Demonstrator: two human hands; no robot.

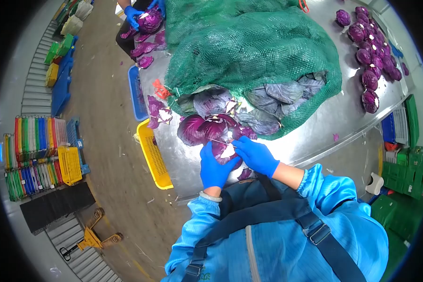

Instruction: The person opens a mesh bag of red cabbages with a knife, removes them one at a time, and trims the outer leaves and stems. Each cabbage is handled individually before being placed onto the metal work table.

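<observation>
My left hand [214,168], in a blue glove, is closed around the near left side of a red cabbage [228,151] with a pale cut stem. My right hand [255,156], gloved too, grips a knife [216,140] whose thin blade reaches left across the cabbage. The handle is hidden in my fingers. Loose purple outer leaves [191,130] lie just beyond my hands. Behind them, a green mesh sack [249,51] gapes toward me, with dull purple cabbages [282,94] in its mouth.
Trimmed red cabbages [370,80] are piled on the metal table [310,136] at the right. Yellow [155,160] and blue [136,94] baskets stand along its left edge. Another person's gloved hand [132,17] holds a cabbage at the far left. A yellow pallet jack [90,238] is on the floor.
</observation>
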